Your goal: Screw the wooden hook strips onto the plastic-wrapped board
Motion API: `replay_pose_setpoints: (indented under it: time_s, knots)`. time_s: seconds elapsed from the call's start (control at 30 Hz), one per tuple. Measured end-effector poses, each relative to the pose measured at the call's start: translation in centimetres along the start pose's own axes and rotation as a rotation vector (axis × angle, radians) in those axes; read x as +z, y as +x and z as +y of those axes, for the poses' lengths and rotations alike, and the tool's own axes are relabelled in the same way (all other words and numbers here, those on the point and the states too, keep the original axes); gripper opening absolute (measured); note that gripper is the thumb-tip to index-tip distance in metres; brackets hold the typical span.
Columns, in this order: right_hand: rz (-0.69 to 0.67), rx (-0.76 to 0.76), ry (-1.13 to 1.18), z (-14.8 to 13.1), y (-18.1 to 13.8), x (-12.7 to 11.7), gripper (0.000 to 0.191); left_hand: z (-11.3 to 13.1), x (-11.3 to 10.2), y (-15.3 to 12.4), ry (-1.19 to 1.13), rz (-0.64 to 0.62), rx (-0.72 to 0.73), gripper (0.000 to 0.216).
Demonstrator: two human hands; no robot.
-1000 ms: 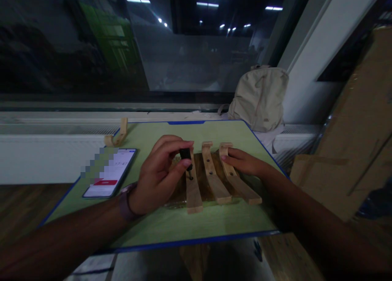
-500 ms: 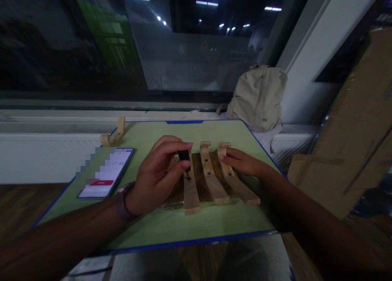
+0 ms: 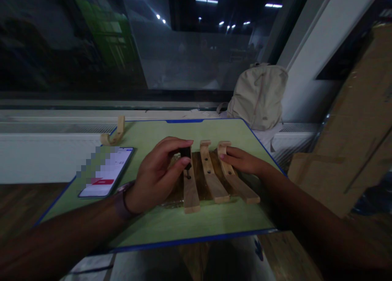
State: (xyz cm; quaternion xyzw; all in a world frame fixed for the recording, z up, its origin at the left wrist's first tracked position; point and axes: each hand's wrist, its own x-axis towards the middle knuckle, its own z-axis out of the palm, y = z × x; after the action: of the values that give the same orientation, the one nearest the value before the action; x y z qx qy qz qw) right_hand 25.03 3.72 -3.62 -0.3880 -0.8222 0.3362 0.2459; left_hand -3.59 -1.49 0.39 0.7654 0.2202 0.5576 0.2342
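My left hand point(image 3: 156, 175) pinches a small black screwdriver point(image 3: 185, 158) upright, its tip on the leftmost of three pale wooden hooks point(image 3: 190, 189). These hooks lie side by side across a dark wooden board point(image 3: 200, 179) on a green mat point(image 3: 171, 220). My right hand point(image 3: 245, 162) lies on the rightmost hook point(image 3: 237, 183), fingers pressed down on its far end. The middle hook point(image 3: 211, 177) sits untouched between them.
A phone point(image 3: 105, 173) with a lit screen lies on the mat's left side. A loose wooden hook point(image 3: 114, 133) rests at the mat's far left corner. A beige backpack point(image 3: 259, 95) leans by the window, and cardboard point(image 3: 352, 126) stands at the right.
Almost nothing differs: the view shifted slightly, and my left hand keeps the screwdriver on the same spot of the leftmost hook.
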Motion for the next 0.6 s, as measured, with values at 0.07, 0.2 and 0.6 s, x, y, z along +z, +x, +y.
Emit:
replay_pose_setpoints:
  time_s: [0.07,0.2,0.6]
  knots:
    - [-0.009,0.003,-0.001,-0.1,0.0,0.0,0.046,0.0,0.0,-0.1,-0.026,-0.020,-0.065,0.041]
    - [0.014,0.035,-0.021,-0.2,-0.1,-0.1,0.043,0.2,-0.1,0.1,-0.045,-0.054,-0.080,0.036]
    - [0.018,0.042,-0.055,0.0,-0.1,-0.1,0.046,0.6,-0.3,0.4,0.032,-0.015,-0.042,0.033]
